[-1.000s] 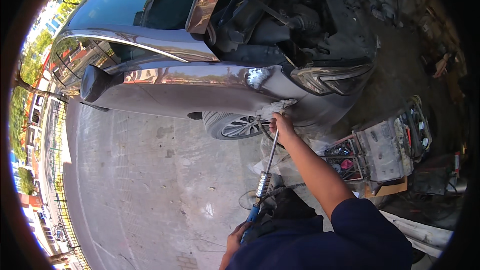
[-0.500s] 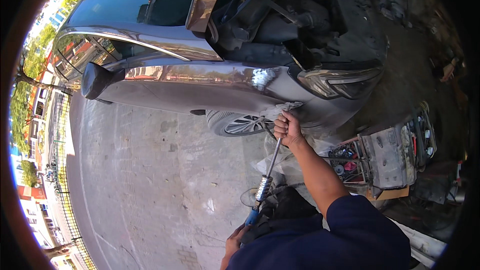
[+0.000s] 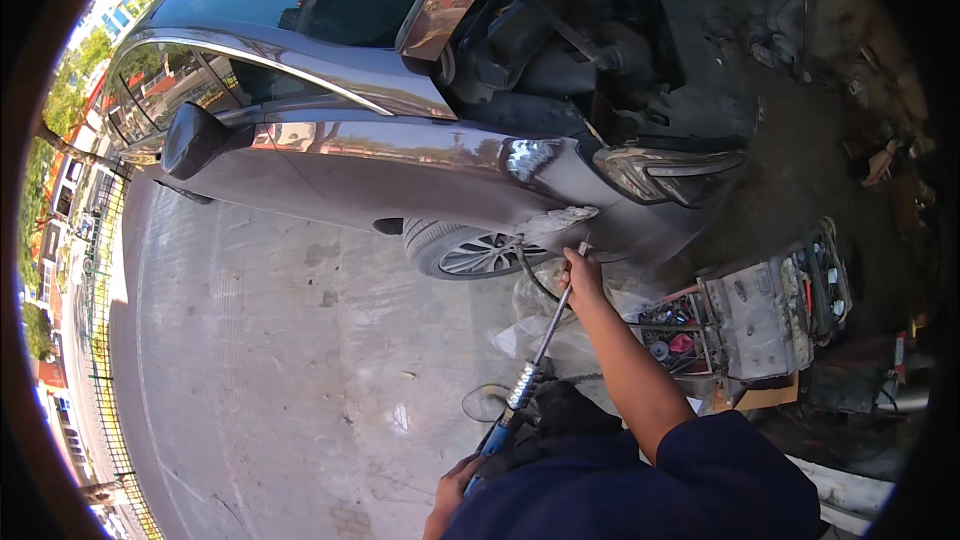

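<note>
Dark navy short-sleeved top (image 3: 735, 475)

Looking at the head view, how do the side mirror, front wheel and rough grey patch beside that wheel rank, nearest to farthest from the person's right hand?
1. Rough grey patch: just beyond the right hand, slightly left.
2. Front wheel: farther left, under the fender.
3. Side mirror: far off, upper left.

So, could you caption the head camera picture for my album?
Right fingers grip a metal rod near the front wheel of a car; left fingers hold the rod's blue handle.
</note>
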`<state>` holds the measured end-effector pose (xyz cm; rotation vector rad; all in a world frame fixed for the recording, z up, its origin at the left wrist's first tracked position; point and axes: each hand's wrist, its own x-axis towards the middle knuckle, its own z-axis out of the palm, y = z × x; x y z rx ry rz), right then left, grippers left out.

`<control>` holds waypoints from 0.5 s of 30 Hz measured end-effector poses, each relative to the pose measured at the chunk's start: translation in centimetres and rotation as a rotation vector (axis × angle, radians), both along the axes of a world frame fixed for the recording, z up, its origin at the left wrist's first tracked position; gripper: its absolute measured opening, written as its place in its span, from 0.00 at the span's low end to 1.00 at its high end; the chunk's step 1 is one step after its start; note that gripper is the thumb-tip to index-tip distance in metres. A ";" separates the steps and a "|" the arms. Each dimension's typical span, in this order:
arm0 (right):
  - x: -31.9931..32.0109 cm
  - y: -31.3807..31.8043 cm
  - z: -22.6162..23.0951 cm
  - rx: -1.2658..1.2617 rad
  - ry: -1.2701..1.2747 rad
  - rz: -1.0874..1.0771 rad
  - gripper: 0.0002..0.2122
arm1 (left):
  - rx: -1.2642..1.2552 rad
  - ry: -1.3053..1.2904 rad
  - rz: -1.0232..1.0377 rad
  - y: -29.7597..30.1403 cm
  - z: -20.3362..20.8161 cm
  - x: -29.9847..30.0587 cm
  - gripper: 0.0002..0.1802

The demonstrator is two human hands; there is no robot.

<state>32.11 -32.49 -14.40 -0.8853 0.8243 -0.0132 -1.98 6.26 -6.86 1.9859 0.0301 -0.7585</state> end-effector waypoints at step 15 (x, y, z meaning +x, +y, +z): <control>-1.4 0.4 4.5 0.438 -0.056 -0.059 0.27 | 0.062 -0.205 -0.082 -0.7 14.7 5.4 0.32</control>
